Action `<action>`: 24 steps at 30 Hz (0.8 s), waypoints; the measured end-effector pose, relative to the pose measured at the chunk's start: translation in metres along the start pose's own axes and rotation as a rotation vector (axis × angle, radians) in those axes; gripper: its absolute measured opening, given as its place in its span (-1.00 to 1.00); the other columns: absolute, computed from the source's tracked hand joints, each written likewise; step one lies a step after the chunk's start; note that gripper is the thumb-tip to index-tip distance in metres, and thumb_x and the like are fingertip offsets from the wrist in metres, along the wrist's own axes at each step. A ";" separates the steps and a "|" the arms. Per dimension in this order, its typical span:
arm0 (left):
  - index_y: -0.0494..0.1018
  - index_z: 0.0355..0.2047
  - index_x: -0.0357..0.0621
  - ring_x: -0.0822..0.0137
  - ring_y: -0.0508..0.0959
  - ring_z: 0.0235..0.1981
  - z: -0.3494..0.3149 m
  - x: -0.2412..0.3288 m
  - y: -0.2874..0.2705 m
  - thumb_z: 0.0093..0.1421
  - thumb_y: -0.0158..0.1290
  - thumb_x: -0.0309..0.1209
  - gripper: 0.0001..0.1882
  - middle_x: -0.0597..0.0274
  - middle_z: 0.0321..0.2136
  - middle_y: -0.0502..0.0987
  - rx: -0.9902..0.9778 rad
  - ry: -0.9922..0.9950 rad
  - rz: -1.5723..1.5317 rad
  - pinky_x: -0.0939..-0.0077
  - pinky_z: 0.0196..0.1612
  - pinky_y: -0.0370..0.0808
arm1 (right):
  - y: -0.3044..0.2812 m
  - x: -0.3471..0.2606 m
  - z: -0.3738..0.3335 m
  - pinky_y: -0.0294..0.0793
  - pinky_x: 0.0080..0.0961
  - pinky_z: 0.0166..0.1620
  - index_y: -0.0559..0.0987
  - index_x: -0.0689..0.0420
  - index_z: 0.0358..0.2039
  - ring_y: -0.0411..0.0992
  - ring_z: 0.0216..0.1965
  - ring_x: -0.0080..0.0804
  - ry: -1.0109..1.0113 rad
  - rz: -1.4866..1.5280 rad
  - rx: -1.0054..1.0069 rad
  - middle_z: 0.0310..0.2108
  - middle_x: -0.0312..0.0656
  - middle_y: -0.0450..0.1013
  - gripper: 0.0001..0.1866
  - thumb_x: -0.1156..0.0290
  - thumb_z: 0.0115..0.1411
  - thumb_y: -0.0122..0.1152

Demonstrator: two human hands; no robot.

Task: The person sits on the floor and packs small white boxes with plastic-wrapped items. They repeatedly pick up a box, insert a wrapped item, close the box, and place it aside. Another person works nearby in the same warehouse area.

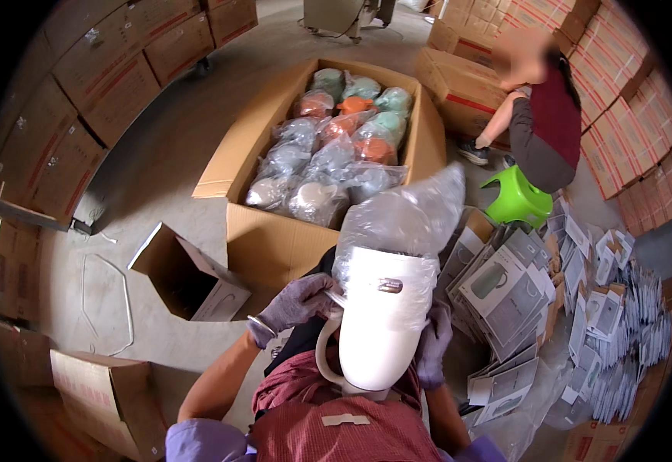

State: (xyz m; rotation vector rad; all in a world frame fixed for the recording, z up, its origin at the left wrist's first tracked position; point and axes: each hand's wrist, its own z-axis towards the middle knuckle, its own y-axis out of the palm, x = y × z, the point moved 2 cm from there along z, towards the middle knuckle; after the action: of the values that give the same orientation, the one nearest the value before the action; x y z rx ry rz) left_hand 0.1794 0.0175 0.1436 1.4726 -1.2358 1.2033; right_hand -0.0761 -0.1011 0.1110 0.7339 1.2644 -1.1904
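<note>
A large white jug (382, 331) with a looped handle and a small dark oval label is upright in front of my lap. A clear plastic bag (405, 219) covers its upper part and billows out beyond it. My left hand (294, 306), in a grey glove, is closed on the bag's edge beside the top of the handle. On the other side, my right hand (433, 346), gloved too, is closed at the bag's edge against the jug; its fingertips are partly hidden.
Ahead stands an open carton (274, 189) of bagged jugs in several colours. An empty printed box (190, 277) lies to the left, flattened printed boxes (505, 289) heap on the right. A co-worker (544, 115) sits behind a green stool (519, 199). Stacked cartons (105, 77) line both sides.
</note>
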 end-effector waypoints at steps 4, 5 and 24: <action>0.38 -0.27 -0.24 0.02 0.48 -0.35 -0.019 -0.024 0.007 0.13 -0.03 -0.46 -0.84 0.03 -0.41 0.45 0.022 0.401 0.496 0.29 -0.26 0.43 | -0.022 -0.014 -0.046 0.35 -0.26 -0.10 0.43 0.23 -0.46 0.34 -0.19 -0.05 -0.185 -0.344 -0.117 -0.28 0.01 0.35 -0.91 0.57 -0.06 0.07; 0.39 -0.28 -0.24 0.02 0.48 -0.33 -0.018 -0.023 0.007 0.12 -0.02 -0.46 -0.84 0.03 -0.40 0.45 -0.023 0.396 0.529 0.29 -0.25 0.42 | -0.027 -0.012 -0.057 0.36 -0.24 -0.09 0.45 0.23 -0.44 0.34 -0.18 -0.04 -0.165 -0.371 -0.155 -0.27 0.01 0.36 -0.88 0.54 -0.06 0.09; 0.32 0.00 -0.18 0.46 0.41 -0.12 -0.107 -0.077 0.045 0.26 -0.01 -0.20 -0.60 0.30 -0.17 0.44 0.243 -0.110 -0.554 0.50 -0.01 0.35 | -0.019 -0.015 -0.106 0.35 -0.13 -0.09 0.49 0.19 -0.24 0.32 -0.07 -0.02 -0.056 -0.339 -0.328 -0.13 0.02 0.36 -0.71 0.39 -0.01 0.16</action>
State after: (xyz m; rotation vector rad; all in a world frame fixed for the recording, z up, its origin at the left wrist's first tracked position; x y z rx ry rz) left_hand 0.1154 0.1276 0.0881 1.9199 -0.6847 0.9204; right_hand -0.1260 -0.0050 0.1068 0.2494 1.5302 -1.2198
